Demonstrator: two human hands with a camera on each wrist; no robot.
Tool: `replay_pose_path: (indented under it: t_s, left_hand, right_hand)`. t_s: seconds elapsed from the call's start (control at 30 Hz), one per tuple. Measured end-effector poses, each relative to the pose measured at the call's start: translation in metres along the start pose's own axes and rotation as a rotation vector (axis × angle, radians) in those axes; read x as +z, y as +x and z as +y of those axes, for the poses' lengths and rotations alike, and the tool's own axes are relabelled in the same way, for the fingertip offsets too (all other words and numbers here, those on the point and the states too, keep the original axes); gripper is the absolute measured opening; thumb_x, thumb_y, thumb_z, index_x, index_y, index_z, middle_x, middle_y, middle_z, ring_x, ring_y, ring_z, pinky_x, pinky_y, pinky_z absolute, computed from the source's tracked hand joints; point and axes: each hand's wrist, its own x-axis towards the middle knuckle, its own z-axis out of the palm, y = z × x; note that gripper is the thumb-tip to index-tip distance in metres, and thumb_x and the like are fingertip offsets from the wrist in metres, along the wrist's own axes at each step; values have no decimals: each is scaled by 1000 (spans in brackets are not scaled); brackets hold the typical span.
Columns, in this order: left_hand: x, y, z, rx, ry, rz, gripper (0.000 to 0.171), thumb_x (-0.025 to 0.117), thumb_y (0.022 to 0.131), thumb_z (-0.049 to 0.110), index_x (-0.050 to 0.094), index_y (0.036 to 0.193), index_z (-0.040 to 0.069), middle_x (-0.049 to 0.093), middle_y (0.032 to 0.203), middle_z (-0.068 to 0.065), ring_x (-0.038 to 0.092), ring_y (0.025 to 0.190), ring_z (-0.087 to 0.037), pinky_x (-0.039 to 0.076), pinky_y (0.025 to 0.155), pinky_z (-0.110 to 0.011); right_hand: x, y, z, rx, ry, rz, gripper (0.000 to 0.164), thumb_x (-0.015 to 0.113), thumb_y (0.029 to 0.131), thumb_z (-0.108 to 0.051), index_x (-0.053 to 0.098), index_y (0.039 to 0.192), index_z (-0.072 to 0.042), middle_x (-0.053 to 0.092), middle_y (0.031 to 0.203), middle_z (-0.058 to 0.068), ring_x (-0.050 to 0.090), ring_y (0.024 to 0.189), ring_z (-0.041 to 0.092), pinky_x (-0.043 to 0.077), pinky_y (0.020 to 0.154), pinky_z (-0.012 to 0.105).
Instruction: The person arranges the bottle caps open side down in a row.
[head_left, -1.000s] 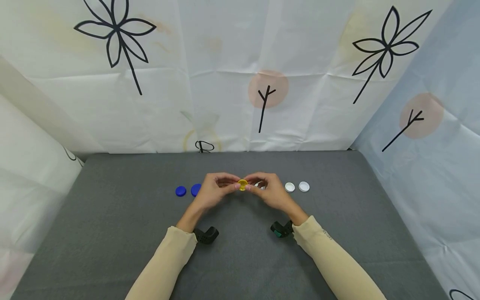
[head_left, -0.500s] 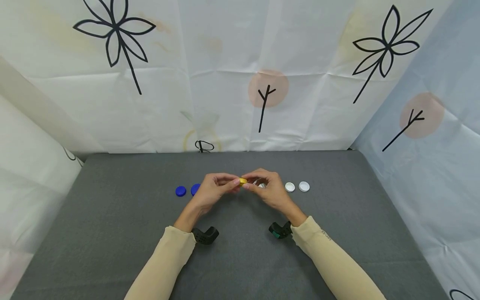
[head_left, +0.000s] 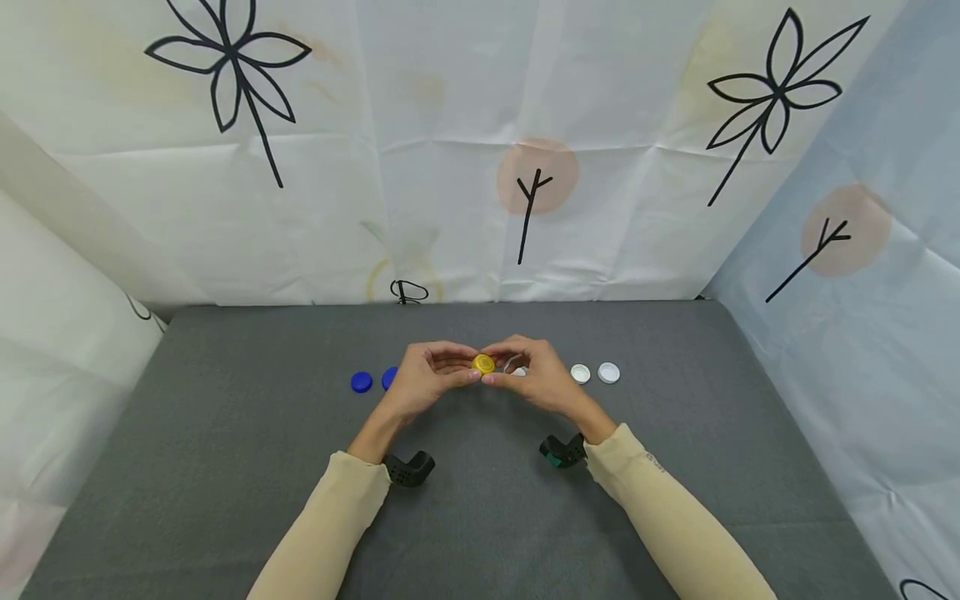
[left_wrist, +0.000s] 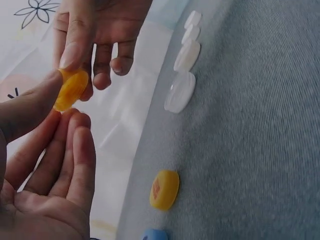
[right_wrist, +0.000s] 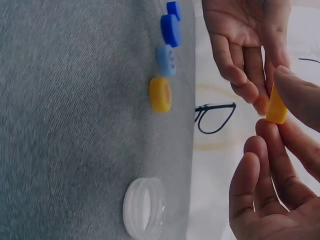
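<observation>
A small yellow bottle cap (head_left: 483,363) is held up above the table between both hands, its round face towards the head camera. My left hand (head_left: 422,382) pinches it from the left with thumb and fingertips. From the other side my right hand (head_left: 546,379) pinches the same cap. The right wrist view shows the cap (right_wrist: 276,107) nearly edge-on between the fingertips. Below the hands, a second yellow cap (left_wrist: 164,190) with a red mark lies on the cloth, hidden in the head view by the left hand.
Blue caps (head_left: 362,382) and a light blue cap (right_wrist: 166,60) lie in a row on the left of the grey table (head_left: 480,525). White and clear caps (head_left: 608,372) continue the row to the right. A patterned white curtain (head_left: 442,167) hangs behind.
The yellow cap has been turned over in the fingers: its hollow side showed first, then its edge, now its other round face. Both hands stay in about the same place.
</observation>
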Motion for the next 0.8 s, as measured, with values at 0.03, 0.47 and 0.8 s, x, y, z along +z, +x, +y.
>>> replay_pose_path:
  t_s: [0.03,0.47,0.8]
  left_hand:
    - [-1,0,0,-1,11,7,31,79,89,5,70,118,-4,71,115,-16,71,102,-26,58,88,-35]
    - [-5,-5,-11,-72,174,35,37,80,89,11,69,119,-7,71,110,-16,70,96,-25,58,83,-34]
    - [-1,-5,-11,-68,199,30,35,80,90,13,70,119,-5,72,104,-12,70,93,-24,58,80,-35]
  right_hand:
    - [0,1,1,2,-30,3,33,82,87,-8,73,118,-1,69,108,10,64,100,37,54,84,46]
    - [10,18,24,46,-438,-33,30,88,82,-16,77,108,-6,72,102,5,64,98,25,45,93,47]
    - [15,21,31,108,-533,-69,25,87,83,-21,80,105,-13,70,99,0,54,92,21,33,80,44]
